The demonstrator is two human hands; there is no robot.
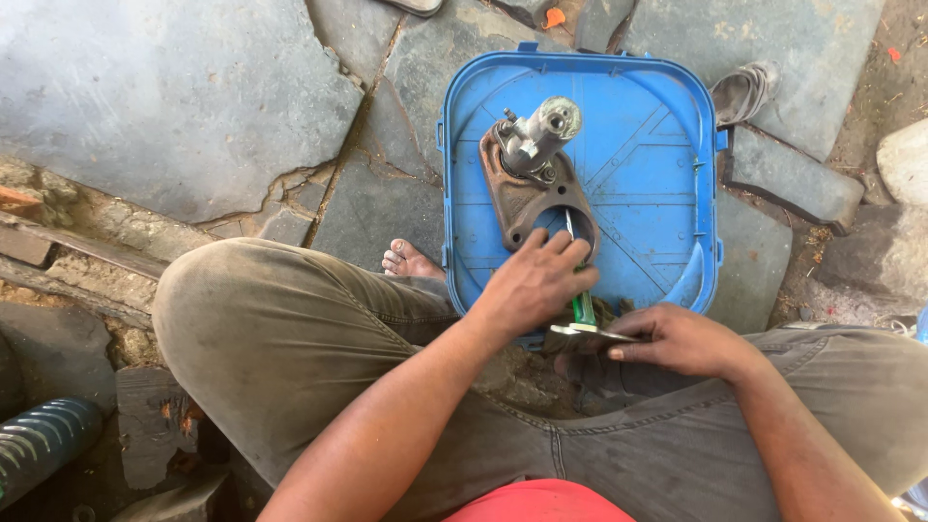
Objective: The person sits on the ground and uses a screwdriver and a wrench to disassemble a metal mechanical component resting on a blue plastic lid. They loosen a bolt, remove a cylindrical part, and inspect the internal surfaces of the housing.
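Two hands meet over a blue plastic lid [657, 184]: left hand [536, 280] curled on the rusty metal bracket's [517, 193] ring, right hand [677, 338] just beside it, pinching a green-handled tool [584, 307].

Grey stone slabs [174, 97] pave the ground, cracked and uneven. A dark ribbed coil spring [43, 445] lies at the slabs' lower left corner. Beyond their far right, a worn sandal [742, 92] sits beside a loose flat stone [793, 179]. A small orange scrap [554, 16] lies at their top edge.
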